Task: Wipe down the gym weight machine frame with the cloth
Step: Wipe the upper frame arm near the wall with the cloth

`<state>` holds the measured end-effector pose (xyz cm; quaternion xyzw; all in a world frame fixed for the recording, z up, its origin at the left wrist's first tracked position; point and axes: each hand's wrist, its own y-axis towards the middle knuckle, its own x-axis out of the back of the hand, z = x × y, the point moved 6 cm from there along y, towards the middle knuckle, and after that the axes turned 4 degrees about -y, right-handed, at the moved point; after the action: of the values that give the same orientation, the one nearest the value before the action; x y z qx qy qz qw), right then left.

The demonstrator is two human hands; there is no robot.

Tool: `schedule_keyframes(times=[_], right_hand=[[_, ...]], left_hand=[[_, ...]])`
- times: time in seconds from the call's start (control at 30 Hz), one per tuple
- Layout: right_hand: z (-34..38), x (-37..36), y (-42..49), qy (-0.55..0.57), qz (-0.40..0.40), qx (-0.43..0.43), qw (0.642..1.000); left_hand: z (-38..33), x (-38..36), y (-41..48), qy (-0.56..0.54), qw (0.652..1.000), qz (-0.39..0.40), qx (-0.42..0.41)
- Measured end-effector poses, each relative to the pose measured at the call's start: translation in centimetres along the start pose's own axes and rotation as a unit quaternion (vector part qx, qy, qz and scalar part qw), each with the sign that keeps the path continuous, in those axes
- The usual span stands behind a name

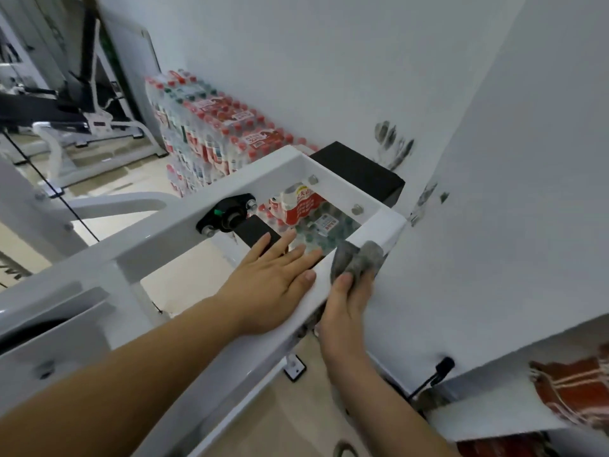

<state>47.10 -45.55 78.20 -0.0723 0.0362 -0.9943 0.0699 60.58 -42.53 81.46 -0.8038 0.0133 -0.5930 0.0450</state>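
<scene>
The white weight machine frame [158,239] fills the middle of the view, its top bars forming a rectangle close to the wall. My left hand [273,282] lies flat, fingers straight, on the near right bar. Just beside it my right hand [349,298] grips a crumpled grey cloth [357,260] and holds it against the outer side of that same bar, near the frame's right corner [382,225]. A black bearing mount [227,217] with bolts sits on the left bar.
Shrink-wrapped packs of water bottles [211,133] are stacked against the white wall [329,61], some visible through the frame. A black box [359,173] sits beyond the frame. The wall carries dark smudges [393,143]. A red-brown cloth [573,390] lies at lower right.
</scene>
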Motion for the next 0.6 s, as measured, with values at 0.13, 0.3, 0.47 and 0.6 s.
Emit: schedule_keyframes(times=[0.13,0.3,0.47,0.6], right_hand=[[0.0,3.3,11.5,0.002,-0.095,-0.052,0.994],[-0.3,2.4,10.4,0.022,-0.11,-0.044,0.993],[-0.8,-1.5,-4.4,0.03,-0.035,0.012,0.999],[-1.0,-2.1,-3.1,0.002,-0.023,0.011,1.0]], left_hand=[[0.0,0.1,0.0,-0.036,0.999,-0.015,0.006],[0.2,0.0,0.1,-0.048,0.998,-0.027,0.006],[0.0,0.1,0.1,-0.036,0.998,-0.044,0.002],[0.3,0.0,0.1,-0.048,0.997,-0.065,0.003]])
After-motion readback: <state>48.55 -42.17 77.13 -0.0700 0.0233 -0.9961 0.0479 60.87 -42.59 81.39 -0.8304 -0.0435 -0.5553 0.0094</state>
